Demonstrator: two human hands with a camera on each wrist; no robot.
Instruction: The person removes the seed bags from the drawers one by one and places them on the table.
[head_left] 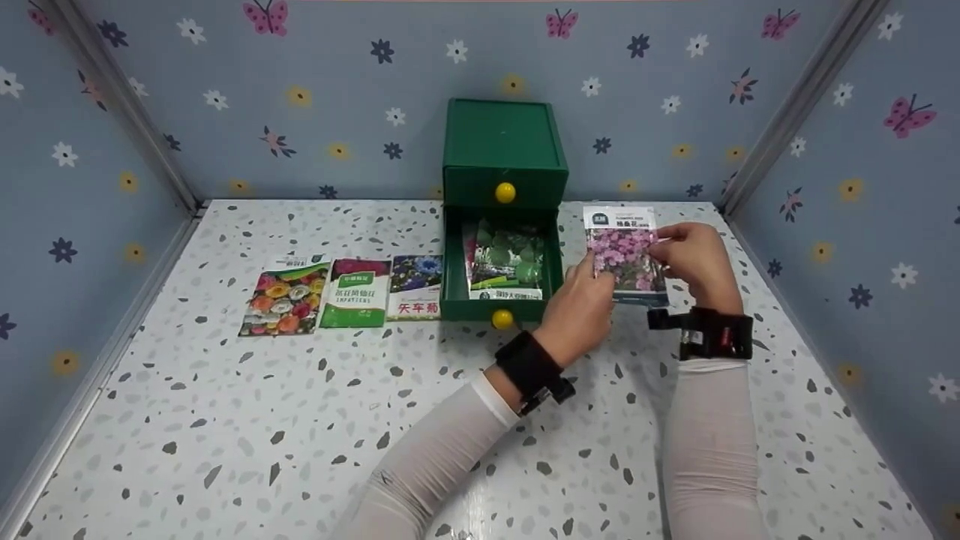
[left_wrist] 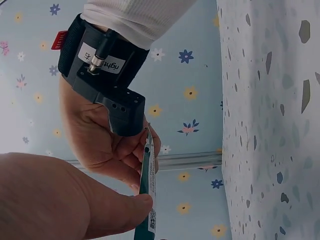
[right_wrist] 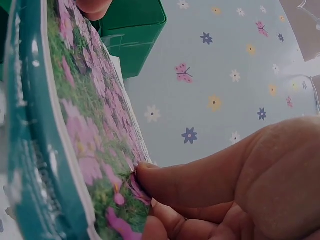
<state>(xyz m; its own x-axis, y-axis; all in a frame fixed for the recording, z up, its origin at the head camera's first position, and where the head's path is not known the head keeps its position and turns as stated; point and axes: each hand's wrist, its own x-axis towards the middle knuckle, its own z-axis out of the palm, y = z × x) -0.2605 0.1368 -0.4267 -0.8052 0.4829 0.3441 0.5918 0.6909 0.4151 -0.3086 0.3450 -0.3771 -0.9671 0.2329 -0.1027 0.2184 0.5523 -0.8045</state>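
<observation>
1. While the left hand (head_left: pixel 581 309) is gripping the pink packet (head_left: pixel 624 249) by its left edge, thumb pressing on it, the right hand (head_left: pixel 696 261) is pinching the right edge between thumb and fingers.
2. The pink packet is facing upward and showing its flowers, just right of the drawer (head_left: pixel 466 310).
3. The drawer is jutting from the lower part of the green box (head_left: pixel 502 133), with a leafy packet (head_left: pixel 510 255) lying inside.
4. Left of the drawer, an orange packet (head_left: pixel 285 301), a red packet (head_left: pixel 355 294) and a blue packet (head_left: pixel 417 288) are lying in a row on the table (head_left: pixel 277 405).
5. Flowered walls (head_left: pixel 337 82) are enclosing the table's back and sides.
</observation>
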